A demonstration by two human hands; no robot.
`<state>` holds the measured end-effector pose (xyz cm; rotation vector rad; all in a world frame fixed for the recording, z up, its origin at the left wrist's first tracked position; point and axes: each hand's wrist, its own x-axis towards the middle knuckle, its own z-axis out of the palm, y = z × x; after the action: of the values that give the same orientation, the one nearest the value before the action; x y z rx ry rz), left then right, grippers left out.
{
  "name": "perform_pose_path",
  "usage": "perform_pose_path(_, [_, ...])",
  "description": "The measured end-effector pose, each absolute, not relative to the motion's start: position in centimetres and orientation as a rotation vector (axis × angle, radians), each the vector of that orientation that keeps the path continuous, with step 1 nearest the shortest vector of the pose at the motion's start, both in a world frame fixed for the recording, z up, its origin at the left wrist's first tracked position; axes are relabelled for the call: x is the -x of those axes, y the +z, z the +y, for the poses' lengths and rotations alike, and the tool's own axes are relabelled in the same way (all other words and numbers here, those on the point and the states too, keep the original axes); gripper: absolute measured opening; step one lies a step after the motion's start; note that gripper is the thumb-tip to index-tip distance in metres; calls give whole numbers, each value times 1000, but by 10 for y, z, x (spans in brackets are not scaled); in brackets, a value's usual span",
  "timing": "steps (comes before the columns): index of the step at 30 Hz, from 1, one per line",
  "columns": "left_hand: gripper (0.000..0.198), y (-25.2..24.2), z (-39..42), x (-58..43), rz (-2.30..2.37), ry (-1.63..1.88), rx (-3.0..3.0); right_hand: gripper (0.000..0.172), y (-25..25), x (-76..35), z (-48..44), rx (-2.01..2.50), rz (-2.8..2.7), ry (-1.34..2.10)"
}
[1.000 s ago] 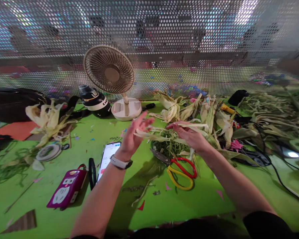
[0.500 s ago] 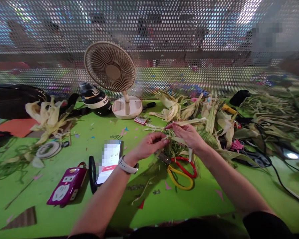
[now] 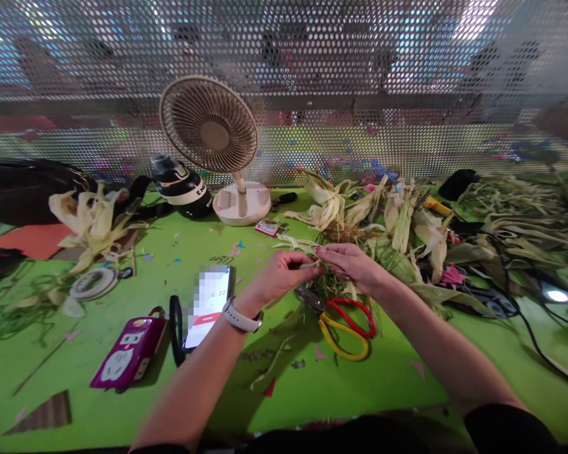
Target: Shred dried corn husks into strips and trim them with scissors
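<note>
My left hand (image 3: 280,273) and my right hand (image 3: 355,265) meet at the middle of the green table (image 3: 388,378). Both pinch a thin strip of pale corn husk (image 3: 309,265) between their fingertips. Under them lies a tangle of green husk shreds (image 3: 334,285). Scissors with red and yellow handles (image 3: 345,318) lie just below my right hand. A white watch is on my left wrist. A phone (image 3: 209,305) stands lit beside my left forearm.
A beige desk fan (image 3: 213,135) stands at the back before a perforated metal screen. Corn husks (image 3: 407,221) pile up to the right, another bunch (image 3: 92,224) to the left. A purple power strip (image 3: 125,358), a tape roll (image 3: 93,284) and black cables (image 3: 515,302) lie around.
My left hand has come down from open and raised to pinch the husk strip together with my right hand. Both hands have drawn close over the green shreds.
</note>
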<state>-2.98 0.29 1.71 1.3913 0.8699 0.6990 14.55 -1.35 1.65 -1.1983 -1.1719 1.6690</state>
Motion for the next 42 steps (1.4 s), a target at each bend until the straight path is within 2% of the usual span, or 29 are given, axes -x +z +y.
perform_pose_path(6, [28,18,3,33,828,688,-1407,35,12,-141,-14,1163,-1060,1705])
perform_pose_path(13, [27,21,-3,32,949,723,-1606,40,13,-138,-15,1239,-1074,1707])
perform_pose_path(25, [40,24,5,38,890,647,-1429,34,17,-131,-22,1072,-1069,1404])
perform_pose_path(28, [36,23,8,41,809,579,-1333,34,15,-133,-21,1036,-1090,1386])
perform_pose_path(33, [23,19,10,41,765,657,-1234,30,10,-136,-19,1034,-1170,1298])
perform_pose_path(42, [20,20,6,35,808,732,-1194,28,13,-135,-24,1102,-1326,1099])
